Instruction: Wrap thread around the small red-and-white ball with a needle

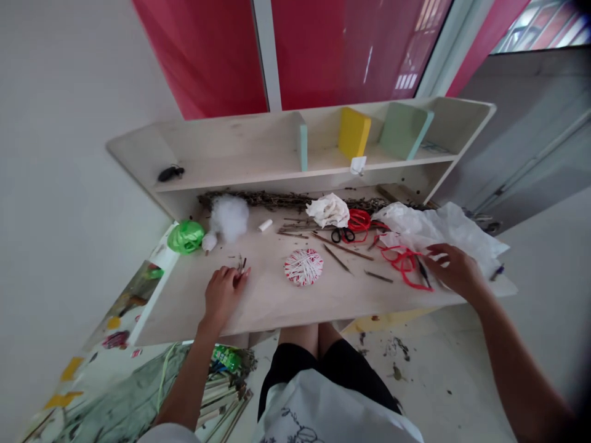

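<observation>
On the left of the desk, my left hand (224, 292) has its fingers closed at a short dark twig (244, 264), whose end sticks up by the fingertips. My right hand (455, 269) is at the right side, fingers apart and curved, beside a tangle of red ribbon (405, 261) and a dark pen-like tool (423, 274). A crumpled translucent plastic bag (443, 224) lies just behind it. Between the hands rests a round ball wound with white and red string (303, 267). Black-handled scissors (342, 235) lie behind that ball, and brown sticks (337, 257) are scattered nearby.
White fluffy stuffing (229, 218) and a green ball of plastic strip (185, 237) sit at the back left. Crumpled white paper (329, 210) lies before a row of twigs (263, 198). A shelf (231, 175) with coloured dividers rises behind.
</observation>
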### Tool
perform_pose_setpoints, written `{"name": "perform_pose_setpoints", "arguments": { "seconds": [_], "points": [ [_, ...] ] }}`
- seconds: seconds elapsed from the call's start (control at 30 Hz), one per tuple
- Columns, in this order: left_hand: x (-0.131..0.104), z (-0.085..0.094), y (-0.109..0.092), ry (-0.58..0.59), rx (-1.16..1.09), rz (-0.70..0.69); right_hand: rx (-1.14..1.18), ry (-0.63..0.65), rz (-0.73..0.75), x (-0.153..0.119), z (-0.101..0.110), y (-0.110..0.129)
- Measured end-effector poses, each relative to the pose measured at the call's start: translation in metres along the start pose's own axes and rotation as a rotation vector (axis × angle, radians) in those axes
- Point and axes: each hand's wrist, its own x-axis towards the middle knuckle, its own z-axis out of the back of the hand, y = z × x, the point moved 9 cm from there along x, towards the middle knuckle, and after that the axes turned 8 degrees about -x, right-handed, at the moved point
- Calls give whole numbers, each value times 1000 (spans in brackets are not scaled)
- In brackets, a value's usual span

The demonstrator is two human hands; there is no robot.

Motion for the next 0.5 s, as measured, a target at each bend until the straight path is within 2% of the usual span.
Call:
{"name": "perform_pose_setpoints", "arguments": {
  "seconds": [0.13,0.27,0.5],
  "points": [
    [0,-1,-1,-12,-12,-24,-111,112,18,-5,-14,-6],
    [-1,0,-1,-10,-20,-19,-42,98,-50,-6,-20,-12],
    [-2,8,24,-74,23,202,194,73,-119,-7,-3,-6]
  ]
}}
